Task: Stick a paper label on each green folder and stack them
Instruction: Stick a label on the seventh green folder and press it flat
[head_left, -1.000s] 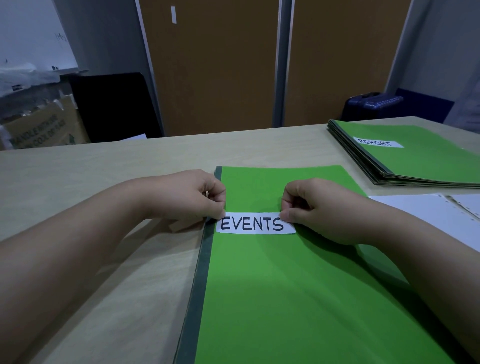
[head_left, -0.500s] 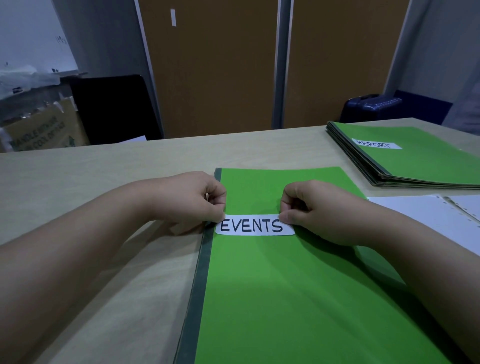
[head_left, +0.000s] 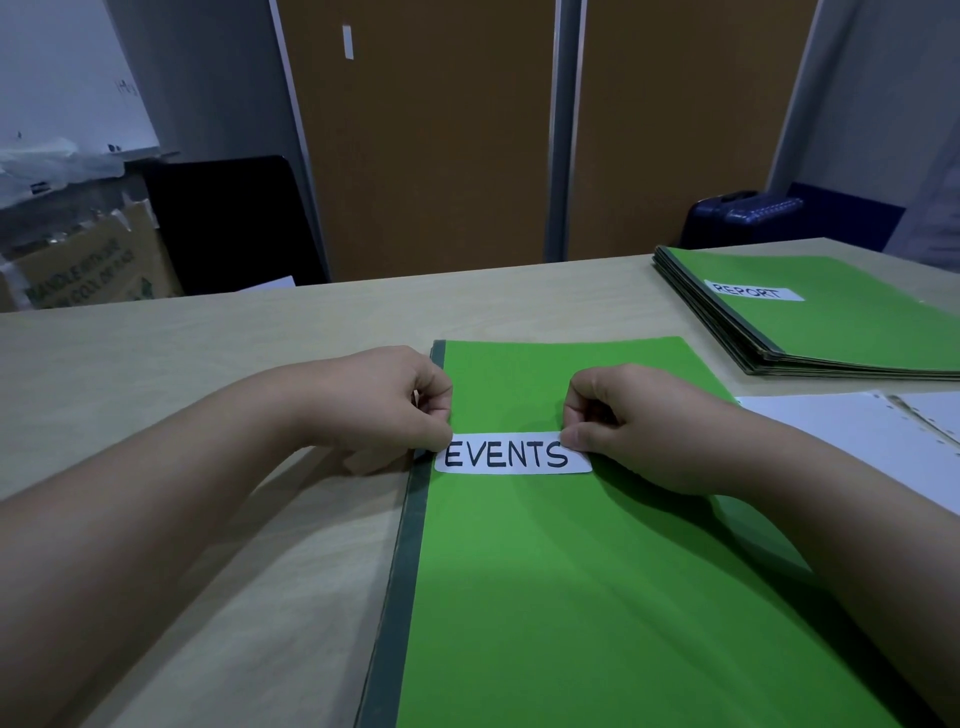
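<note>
Left hand (head_left: 410, 400) and right hand (head_left: 639, 426) pinch the label (head_left: 511, 453) onto this folder (head_left: 597, 597) — labelled pile (head_left: 831, 332) waits beside, stacking not yet done

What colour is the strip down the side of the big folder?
It's a dark green-grey spine strip along the bright green paper folder; head view.

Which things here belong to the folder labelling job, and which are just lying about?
Job: EVENTS label, held at its ends by left hand and right hand; green folder under it; labelled folder stack.
Lying about: cardboard box; blue suitcase; white punched sheets, role unclear.
</note>
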